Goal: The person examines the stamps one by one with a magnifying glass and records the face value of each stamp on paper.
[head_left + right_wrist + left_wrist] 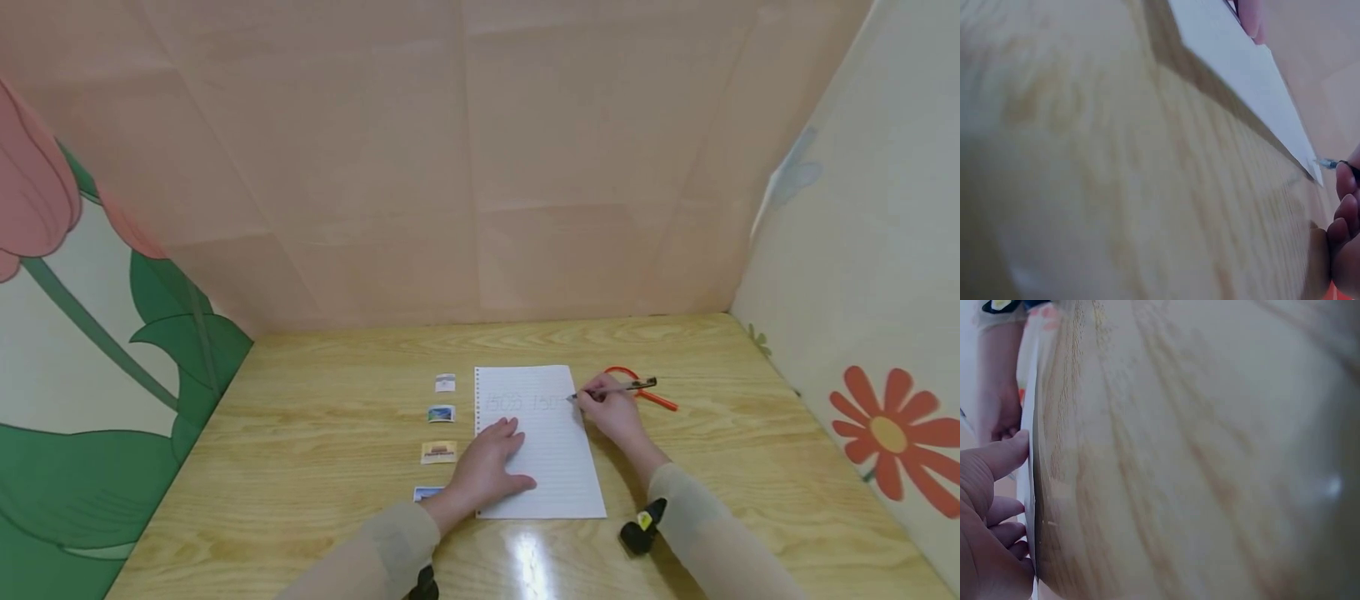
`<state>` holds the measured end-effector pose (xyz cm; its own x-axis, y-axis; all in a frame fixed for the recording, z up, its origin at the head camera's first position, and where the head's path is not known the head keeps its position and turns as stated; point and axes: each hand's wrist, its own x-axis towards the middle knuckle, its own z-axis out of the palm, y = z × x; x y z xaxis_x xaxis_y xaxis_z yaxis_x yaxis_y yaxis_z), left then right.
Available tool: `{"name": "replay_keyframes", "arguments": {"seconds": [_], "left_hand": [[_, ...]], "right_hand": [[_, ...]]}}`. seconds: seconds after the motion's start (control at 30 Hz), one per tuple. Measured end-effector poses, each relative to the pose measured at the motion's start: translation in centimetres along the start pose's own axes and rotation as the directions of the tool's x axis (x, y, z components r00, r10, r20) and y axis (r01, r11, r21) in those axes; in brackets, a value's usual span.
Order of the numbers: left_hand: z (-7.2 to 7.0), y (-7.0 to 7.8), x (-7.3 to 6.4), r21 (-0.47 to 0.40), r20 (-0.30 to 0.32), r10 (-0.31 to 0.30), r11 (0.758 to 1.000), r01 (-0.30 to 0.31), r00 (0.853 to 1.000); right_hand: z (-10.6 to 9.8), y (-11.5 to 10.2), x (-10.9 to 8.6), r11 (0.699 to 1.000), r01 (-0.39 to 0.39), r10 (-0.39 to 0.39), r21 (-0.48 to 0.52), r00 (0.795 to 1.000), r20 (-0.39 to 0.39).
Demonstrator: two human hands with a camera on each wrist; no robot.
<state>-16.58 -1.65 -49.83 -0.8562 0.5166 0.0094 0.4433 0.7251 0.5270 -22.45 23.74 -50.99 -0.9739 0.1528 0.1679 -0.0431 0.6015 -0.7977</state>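
One pen [633, 385] is pinched in the right hand's [611, 412] grip, tip by faint writing near the upper right edge of a lined sheet [558, 475] on the wooden tabletop [300, 467]. Left hand [489, 467] just rests on the paper, grip relaxed, with four little picture cards [438, 452] lined up beside it.

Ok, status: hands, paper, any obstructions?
Left hand on lined paper. Right hand gripping pen near right edge. Red looped tool off paper; nothing blocking pen.
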Motion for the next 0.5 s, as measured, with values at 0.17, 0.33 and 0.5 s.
{"name": "replay_keyframes", "arguments": {"seconds": [0.17, 0.33, 0.5], "left_hand": [[0.04, 0.03, 0.0, 0.002, -0.003, 0.004, 1.0, -0.004, 1.0], [0.04, 0.02, 0.03, -0.005, -0.004, 0.001, 1.0, -0.001, 1.0], [0.04, -0.02, 0.05, -0.003, -0.007, 0.003, 1.0, -0.003, 1.0]], "right_hand": [[-0.05, 0.15, -0.08, 1.0, -0.002, 0.002, 0.017, 1.0, 0.009], [0.05, 0.14, -0.13, 1.0, 0.022, -0.022, 0.001, 0.999, 0.03], [0.14, -0.02, -0.08, 1.0, 0.023, -0.023, -0.006, 0.999, 0.035]]}}
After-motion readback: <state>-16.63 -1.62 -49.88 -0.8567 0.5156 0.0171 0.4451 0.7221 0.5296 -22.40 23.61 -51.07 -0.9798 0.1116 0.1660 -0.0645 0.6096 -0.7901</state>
